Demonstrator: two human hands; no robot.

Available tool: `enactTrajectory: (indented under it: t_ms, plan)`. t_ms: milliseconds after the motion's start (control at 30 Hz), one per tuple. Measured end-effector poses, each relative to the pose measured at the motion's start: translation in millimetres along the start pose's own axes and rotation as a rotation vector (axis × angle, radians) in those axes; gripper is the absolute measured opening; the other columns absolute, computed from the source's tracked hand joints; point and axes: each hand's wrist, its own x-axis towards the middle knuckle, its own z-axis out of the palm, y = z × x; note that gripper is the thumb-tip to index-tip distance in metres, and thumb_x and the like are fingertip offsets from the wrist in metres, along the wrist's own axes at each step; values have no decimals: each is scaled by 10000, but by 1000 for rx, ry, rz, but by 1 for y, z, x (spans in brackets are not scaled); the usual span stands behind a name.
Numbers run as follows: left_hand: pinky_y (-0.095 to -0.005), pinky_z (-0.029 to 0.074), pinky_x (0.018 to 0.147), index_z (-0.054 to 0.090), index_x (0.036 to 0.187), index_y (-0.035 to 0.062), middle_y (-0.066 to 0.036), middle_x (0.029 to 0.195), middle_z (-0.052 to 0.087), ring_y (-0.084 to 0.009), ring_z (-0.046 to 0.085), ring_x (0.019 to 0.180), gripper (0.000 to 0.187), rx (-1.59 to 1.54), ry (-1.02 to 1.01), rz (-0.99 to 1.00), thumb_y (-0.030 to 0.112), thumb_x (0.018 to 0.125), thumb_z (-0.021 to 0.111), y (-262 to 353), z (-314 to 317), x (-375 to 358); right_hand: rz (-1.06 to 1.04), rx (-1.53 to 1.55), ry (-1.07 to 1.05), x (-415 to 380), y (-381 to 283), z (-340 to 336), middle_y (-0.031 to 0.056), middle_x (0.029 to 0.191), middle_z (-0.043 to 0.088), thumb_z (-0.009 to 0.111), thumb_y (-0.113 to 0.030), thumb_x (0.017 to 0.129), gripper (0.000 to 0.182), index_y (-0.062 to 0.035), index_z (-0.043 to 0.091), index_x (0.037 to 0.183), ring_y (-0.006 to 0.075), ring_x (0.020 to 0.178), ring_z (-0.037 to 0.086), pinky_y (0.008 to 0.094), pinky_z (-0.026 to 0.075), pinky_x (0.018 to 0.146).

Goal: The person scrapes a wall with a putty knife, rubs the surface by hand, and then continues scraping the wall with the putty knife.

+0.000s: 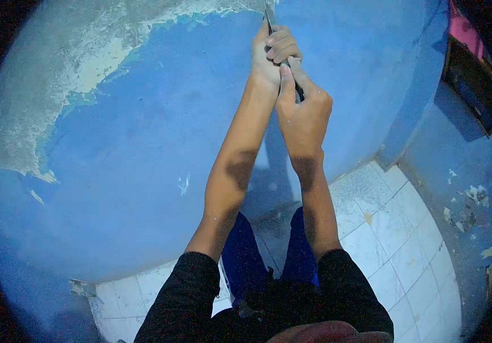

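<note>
Both hands are closed around one scraper with a dark handle, whose thin metal blade (269, 14) points up at the wall. My left hand (277, 48) wraps the handle's upper part, close below the blade. Lower down, my right hand (306, 106) grips the handle's end, thumb along it. The blade tip is at the lower edge of a bare grey patch (103, 28), where the blue paint (160, 126) ends in a ragged line. How wide the blade is cannot be made out.
White floor tiles (411, 251) run along the wall's foot, dusty near the corner. At right, a dark-framed wall box (471, 80) with pink above it sticks out from the side wall, which has chipped paint (477, 195).
</note>
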Motion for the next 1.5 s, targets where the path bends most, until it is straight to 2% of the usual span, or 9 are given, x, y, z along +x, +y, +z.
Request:
enactTrajectory:
  t_ms: [100, 200, 300, 500, 667, 1000, 1300, 1400, 1500]
  plan:
    - [-202, 258, 344, 526, 685, 107, 63, 478, 400, -51, 295, 343, 385, 160, 99, 105, 396, 939, 516, 4, -2, 17, 8, -112, -17, 9, 1, 1, 200, 632, 600, 583, -189, 906, 304, 28, 632, 1114, 77, 590, 475, 298, 425, 548]
    - [-203, 253, 337, 518, 683, 111, 64, 474, 390, -52, 288, 341, 390, 174, 135, 178, 408, 937, 522, -3, 4, 15, 82, -23, 2, 19, -5, -8, 262, 725, 606, 574, -178, 876, 229, -30, 691, 1006, 409, 669, 608, 422, 468, 606]
    - [-205, 245, 326, 509, 685, 112, 64, 470, 382, -53, 283, 339, 400, 98, 109, 192, 426, 932, 528, -16, 2, -3, 134, -78, -92, 6, -14, -21, 116, 632, 618, 583, -165, 900, 281, 23, 646, 1100, 62, 621, 464, 269, 434, 574]
    - [-212, 249, 314, 492, 676, 102, 50, 463, 386, -66, 284, 318, 430, 104, 121, 192, 452, 922, 527, -9, -4, 2, 104, -22, -27, 2, -9, -15, 79, 604, 572, 605, -142, 885, 257, 4, 660, 1090, 53, 615, 473, 260, 430, 570]
    - [-194, 273, 318, 482, 701, 96, 46, 473, 417, -52, 307, 315, 393, -24, -94, 115, 393, 957, 459, -15, -10, -1, 30, -110, -63, -3, 3, -19, 91, 581, 576, 610, -153, 885, 256, -7, 664, 1088, 63, 567, 449, 275, 419, 532]
    - [-200, 260, 311, 479, 679, 95, 59, 441, 386, -47, 291, 312, 405, -68, -106, 63, 397, 948, 477, -7, -7, 10, 4, -104, -71, 20, -4, -16, 203, 659, 631, 628, -162, 866, 251, 0, 674, 1053, 106, 541, 465, 308, 439, 546]
    - [-222, 247, 296, 496, 657, 118, 59, 438, 397, -70, 271, 298, 501, -146, -6, 172, 532, 931, 430, -14, -11, 20, 24, -97, -95, 21, -3, -26, 157, 683, 662, 646, -169, 857, 251, -2, 682, 1041, 84, 641, 572, 269, 464, 609]
    - [-222, 239, 297, 488, 651, 122, 73, 431, 377, -68, 256, 296, 502, -171, -58, 123, 539, 927, 439, -24, -16, -4, -4, -102, -69, 1, 9, -25, 230, 679, 604, 636, -205, 840, 226, -46, 703, 985, 366, 570, 595, 384, 458, 547]
    - [-242, 280, 321, 506, 678, 69, 33, 457, 406, -90, 315, 317, 404, -117, -106, 183, 368, 937, 427, -15, -14, 16, -5, -121, -35, 9, 5, -25, 234, 676, 597, 632, -199, 844, 217, -40, 703, 974, 368, 561, 584, 382, 453, 539]
